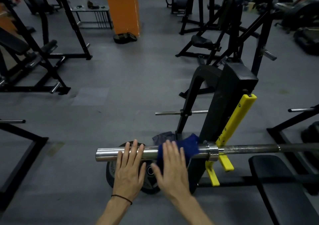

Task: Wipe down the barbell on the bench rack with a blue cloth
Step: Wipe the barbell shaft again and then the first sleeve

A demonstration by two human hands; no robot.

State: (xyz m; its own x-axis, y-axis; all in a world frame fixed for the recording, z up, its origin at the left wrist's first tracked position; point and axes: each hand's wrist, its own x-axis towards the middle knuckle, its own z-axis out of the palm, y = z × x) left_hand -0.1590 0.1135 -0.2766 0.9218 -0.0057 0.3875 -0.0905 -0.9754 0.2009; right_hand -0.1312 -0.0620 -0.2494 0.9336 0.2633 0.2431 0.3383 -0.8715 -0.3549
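The barbell (248, 148) lies across the bench rack, and its shiny steel sleeve (107, 154) sticks out to the left. A blue cloth (189, 147) is draped over the sleeve just left of the collar. My right hand (172, 169) lies flat on the cloth with fingers straight, pressing it against the sleeve. My left hand (129, 169) rests on the bare sleeve further left, fingers straight over the top of it. A black band is on my left wrist.
The rack's black upright (224, 107) with yellow hooks (236, 119) stands right of my hands. The black bench pad (283, 190) is at lower right. A weight plate (146, 178) lies on the grey floor under the sleeve. Other gym machines stand around the open floor.
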